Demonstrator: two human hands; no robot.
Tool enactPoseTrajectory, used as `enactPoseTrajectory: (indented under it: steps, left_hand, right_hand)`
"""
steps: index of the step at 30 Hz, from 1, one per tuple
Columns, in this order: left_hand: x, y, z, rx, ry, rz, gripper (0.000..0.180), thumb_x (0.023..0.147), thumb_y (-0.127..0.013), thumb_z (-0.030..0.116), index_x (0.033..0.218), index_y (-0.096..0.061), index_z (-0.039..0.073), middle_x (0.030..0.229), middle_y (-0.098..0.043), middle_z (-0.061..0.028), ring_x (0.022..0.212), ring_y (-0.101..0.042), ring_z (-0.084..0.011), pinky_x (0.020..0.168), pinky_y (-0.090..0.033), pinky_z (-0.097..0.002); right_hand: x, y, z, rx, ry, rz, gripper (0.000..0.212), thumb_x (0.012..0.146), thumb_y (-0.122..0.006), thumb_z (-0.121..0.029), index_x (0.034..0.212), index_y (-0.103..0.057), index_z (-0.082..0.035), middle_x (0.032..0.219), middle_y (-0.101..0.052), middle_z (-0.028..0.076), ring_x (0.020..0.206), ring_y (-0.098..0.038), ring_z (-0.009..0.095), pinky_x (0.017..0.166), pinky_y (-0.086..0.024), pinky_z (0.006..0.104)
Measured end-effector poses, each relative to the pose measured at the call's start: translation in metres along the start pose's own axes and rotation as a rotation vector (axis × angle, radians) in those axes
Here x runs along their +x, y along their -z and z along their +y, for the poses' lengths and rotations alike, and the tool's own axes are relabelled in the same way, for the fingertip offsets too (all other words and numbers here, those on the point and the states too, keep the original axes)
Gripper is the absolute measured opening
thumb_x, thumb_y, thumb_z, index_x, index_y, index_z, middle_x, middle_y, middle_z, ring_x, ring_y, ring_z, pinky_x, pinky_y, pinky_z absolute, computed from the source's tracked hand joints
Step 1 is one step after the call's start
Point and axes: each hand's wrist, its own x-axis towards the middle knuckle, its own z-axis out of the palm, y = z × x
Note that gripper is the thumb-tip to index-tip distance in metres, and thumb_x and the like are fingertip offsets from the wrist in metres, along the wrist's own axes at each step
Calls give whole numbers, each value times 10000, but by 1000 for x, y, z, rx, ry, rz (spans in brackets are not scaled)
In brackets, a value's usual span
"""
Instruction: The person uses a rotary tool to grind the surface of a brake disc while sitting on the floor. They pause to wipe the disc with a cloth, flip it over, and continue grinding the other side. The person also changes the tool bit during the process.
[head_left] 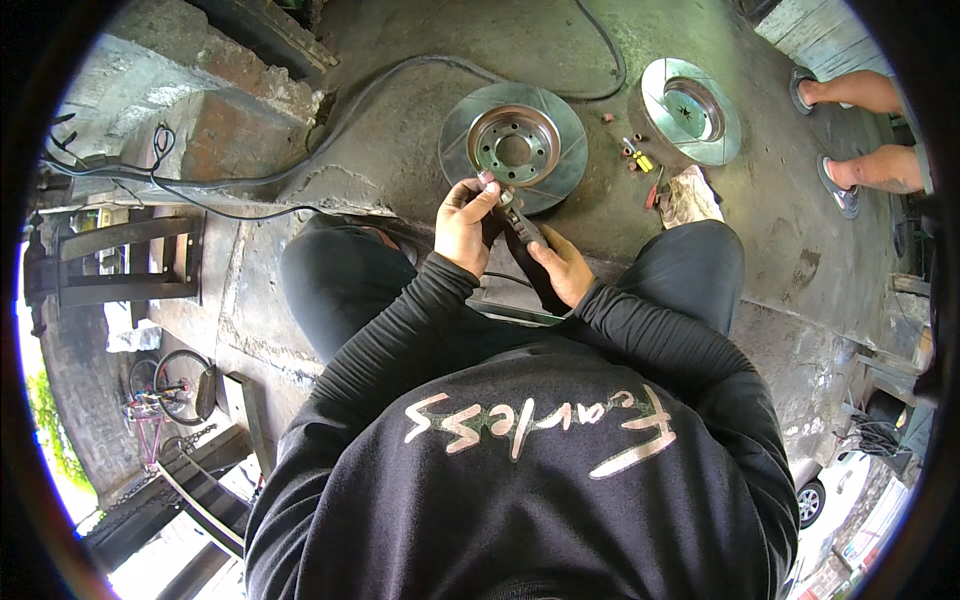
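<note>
My left hand (463,228) is closed in a pinch on a small pinkish piece (485,178) whose kind I cannot make out. My right hand (566,268) is wrapped round a long dark hand tool (518,220). Its light-coloured tip points up and left, close to my left fingers. Just beyond both hands, a slotted brake disc (462,150) lies flat on the ground, its near edge partly hidden by them. A second brake disc (725,140) lies farther off to the right.
Between the discs lie a yellow-handled screwdriver (641,158), several small reddish pieces and a red-handled tool (653,192). A crumpled rag (690,197) is by my right knee. A black cable (345,130) crosses the ground at left. Another person's sandalled foot (840,182) stands at right.
</note>
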Motion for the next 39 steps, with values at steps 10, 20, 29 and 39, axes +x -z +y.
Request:
enactPoseTrajectory:
  steps: [10, 20, 29, 39]
  left_hand:
    - [2, 4, 1, 39, 29, -29, 125, 904, -563, 42, 1020, -525, 16, 968, -615, -125, 906, -630, -311, 827, -520, -464]
    - [-2, -4, 2, -31, 53, -30, 99, 885, -577, 11, 960, -518, 37, 911, -599, -99, 919, -616, -273, 860, -513, -480]
    - [-3, -3, 3, 40, 56, 116, 119, 905, -525, 12, 1023, -512, 3, 966, -590, -127, 929, -610, -292, 885, -505, -476]
    - [-2, 2, 0, -9, 31, 26, 200, 924, -494, 16, 1121, -483, -20, 1005, -590, -142, 978, -616, -340, 870, -505, -476]
  right_hand:
    - [1, 2, 5, -25, -3, -20, 497, 941, -514, -367, 1232, -490, 35, 1120, -582, 125, 1046, -509, 175, 950, -371, 302]
    - [2, 3, 8, -132, 8, 41, 522, 921, -526, -405, 1204, -506, 34, 1100, -605, 182, 1031, -561, 235, 924, -398, 323]
    - [2, 4, 11, -273, 23, 43, 510, 928, -521, -390, 1189, -503, 48, 1091, -607, 193, 1012, -564, 222, 910, -409, 320]
    - [3, 2, 8, -187, 43, 55, 488, 922, -522, -387, 1174, -516, 32, 1058, -608, 227, 998, -581, 263, 897, -415, 335]
